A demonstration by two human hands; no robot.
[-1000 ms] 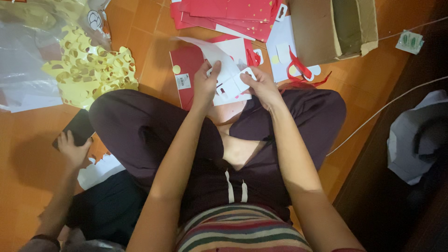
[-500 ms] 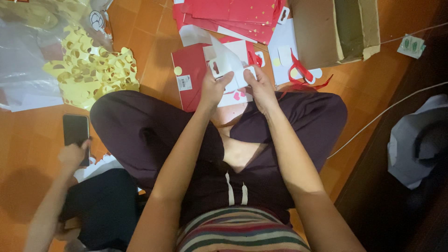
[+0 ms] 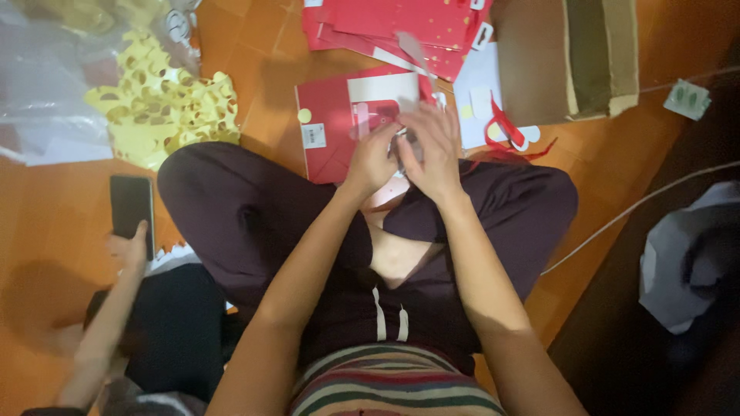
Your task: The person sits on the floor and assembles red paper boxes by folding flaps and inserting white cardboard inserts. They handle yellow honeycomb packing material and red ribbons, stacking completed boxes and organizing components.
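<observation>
A folded card (image 3: pixel 331 127) lies on the floor (image 3: pixel 254 69) before the crossed legs; paper cutouts (image 3: pixel 166 115) left, cardboard box (image 3: pixel 566 58) right, phone (image 3: pixel 131 204) far left.

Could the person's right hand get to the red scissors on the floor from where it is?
Probably yes. The right hand is busy with the left hand on a white paper piece, but the red scissors lie just beyond it with nothing between.

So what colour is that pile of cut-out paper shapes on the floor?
Pale yellow: the pile of cut-out paper shapes shows best in the head view, upper left.
</observation>
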